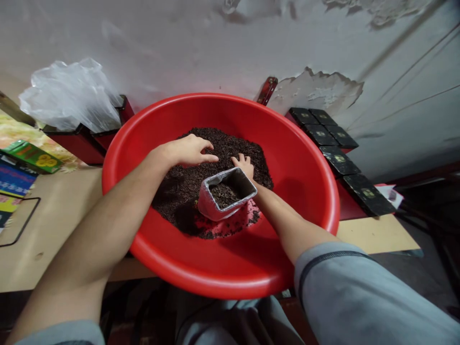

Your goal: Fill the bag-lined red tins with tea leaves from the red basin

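A wide red plastic basin [304, 165] holds a heap of dark, loose tea-like leaves [230, 141]. Above the left part of the heap is my left hand [192, 149], its thumb and fingers apart and nothing visible in them. My right hand [244, 166] reaches into the heap farther right with fingers spread, partly hidden behind a box. That box [210, 203], reddish and lined with clear plastic, stands tilted in the basin, below and between my hands. Leaves fill the lower part of it, and neither hand grips it.
Several black-lidded boxes [339, 160] line the basin's right side. On the left, clear plastic bags [72, 98] stick out of open dark red boxes [77, 143], near a green packet [34, 155] on the wooden table [68, 201]. A peeling wall [172, 48] rises behind.
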A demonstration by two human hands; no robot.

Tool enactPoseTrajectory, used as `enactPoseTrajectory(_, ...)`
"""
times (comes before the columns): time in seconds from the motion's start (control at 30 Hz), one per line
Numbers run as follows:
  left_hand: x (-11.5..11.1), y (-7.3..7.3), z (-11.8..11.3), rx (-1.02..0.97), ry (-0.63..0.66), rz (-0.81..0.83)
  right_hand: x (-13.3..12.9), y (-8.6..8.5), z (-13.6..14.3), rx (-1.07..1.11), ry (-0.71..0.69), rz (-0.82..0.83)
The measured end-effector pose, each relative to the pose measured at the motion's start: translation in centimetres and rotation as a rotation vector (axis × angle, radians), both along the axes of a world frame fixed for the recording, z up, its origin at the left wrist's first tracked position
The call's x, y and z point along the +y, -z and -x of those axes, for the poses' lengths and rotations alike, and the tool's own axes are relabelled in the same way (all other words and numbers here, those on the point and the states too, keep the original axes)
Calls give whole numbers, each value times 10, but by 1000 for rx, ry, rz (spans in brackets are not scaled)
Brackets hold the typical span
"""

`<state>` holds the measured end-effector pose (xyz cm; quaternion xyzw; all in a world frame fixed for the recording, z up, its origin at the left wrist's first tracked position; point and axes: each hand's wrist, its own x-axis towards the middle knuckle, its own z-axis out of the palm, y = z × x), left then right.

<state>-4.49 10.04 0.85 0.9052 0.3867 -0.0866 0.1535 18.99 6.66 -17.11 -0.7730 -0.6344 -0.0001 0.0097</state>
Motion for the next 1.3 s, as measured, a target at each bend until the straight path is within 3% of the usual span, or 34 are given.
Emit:
enactPoseTrajectory(0.27,2,1,4,-36,-54,104,1,-5,4,-1,-8,1)
enactPoseTrajectory(0.47,10,3,12,-39,-167,133,8,-16,-9,-52,-126,67)
enactPoseTrajectory(0.7,10,2,15,-54,-179,162,21,-42,-26,-31,-253,106)
enactPoseTrajectory(0.87,15,6,16,-44,-190,180,16,-65,-32,61,-335,58)
enactPoseTrajectory(0.93,18,8,17,-30,-171,164,11,-71,-33,230,-348,0)
enactPoseTrajectory(1.1,24,10,20,33,-113,32,0,-91,-23,965,-318,-190)
enactPoseTrajectory(1.2,26,11,21,63,-137,26,-10,-114,-8,1274,-363,-196)
enactPoseTrajectory(1.3,27,12,23,71,-152,38,-26,-137,8,1452,-440,-131)
